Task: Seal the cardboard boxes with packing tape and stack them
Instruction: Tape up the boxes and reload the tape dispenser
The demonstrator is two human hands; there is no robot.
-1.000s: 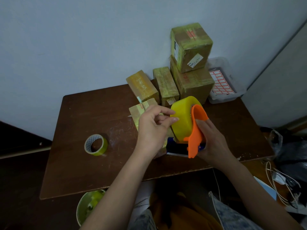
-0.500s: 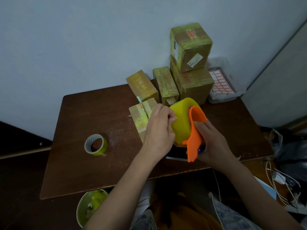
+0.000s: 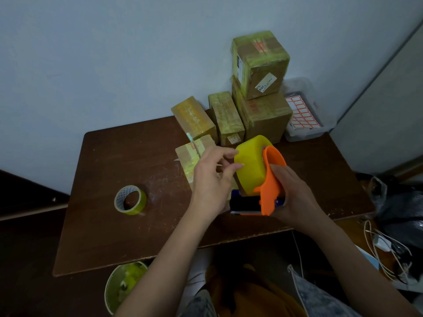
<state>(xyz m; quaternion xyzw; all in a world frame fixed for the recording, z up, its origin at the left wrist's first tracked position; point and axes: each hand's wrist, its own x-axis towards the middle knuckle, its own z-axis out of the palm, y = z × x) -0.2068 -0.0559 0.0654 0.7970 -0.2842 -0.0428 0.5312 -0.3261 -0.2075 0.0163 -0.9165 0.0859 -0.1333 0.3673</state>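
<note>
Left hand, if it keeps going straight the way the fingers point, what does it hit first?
Most likely the yellow tape roll on the orange dispenser: the left hand has its fingertips pointing right, almost at the roll's face. Depth is unclear, so contact can't be confirmed.

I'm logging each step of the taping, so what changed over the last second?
The left hand closed against the yellow tape roll on the tape dispenser, then drew its fingers slightly back; now its fingertips touch the roll's edge. The right hand kept holding the dispenser. The boxes and the loose tape roll stayed put.
</note>
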